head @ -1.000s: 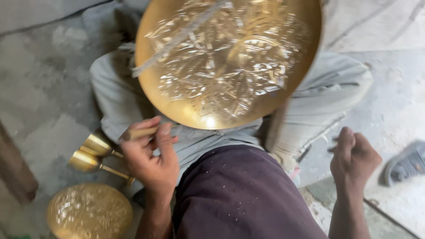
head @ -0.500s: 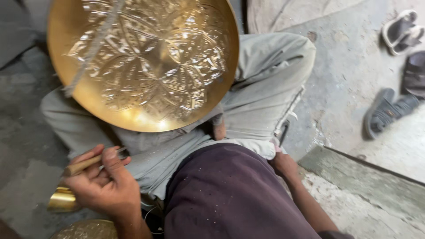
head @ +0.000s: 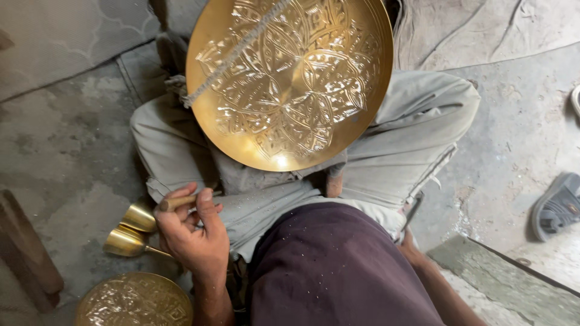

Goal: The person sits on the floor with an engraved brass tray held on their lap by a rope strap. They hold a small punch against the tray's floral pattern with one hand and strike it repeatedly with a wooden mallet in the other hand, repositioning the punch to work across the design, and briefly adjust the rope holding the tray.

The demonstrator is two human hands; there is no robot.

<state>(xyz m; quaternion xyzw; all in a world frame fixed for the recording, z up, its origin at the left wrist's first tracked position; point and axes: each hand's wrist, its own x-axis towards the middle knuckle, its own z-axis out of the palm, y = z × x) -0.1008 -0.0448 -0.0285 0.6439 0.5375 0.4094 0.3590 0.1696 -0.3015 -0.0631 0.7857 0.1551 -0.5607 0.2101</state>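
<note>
Brass dish (head: 290,84) is resting tilted on my lap; left hand (head: 193,232) is gripping a wooden-handled tool (head: 178,202), right hand is hidden. Unsupported, the dish risks sliding off.

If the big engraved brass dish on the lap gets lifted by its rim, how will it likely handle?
The brass dish is probably stiff: thin metal, shaped into a shallow bowl. Its polished, glossy surface may be slippery to bare fingers. It leans tilted on the legs, with a cord across it, so a nudge could make it slide or tip.
</note>
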